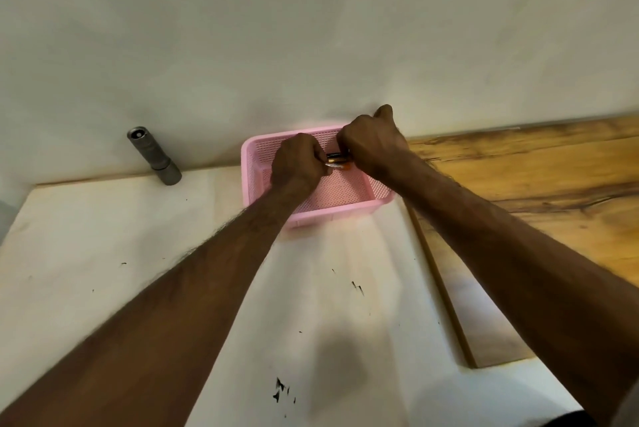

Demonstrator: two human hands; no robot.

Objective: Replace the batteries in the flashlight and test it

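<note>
Over the pink basket [332, 214], the left hand [297, 162] and right hand [373, 146] both curl around 2 batteries [337, 161] held between them. The flashlight [154, 155] sits by the wall, well left of the basket.

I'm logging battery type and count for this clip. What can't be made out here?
1. The batteries, head view: the left hand and right hand gripping them cover their ends, so count and polarity are unclear. The print is too small to read.
2. The pink basket, head view: its far right corner is hidden behind both hands.
3. The flashlight, head view: too small to tell whether it holds cells.
</note>
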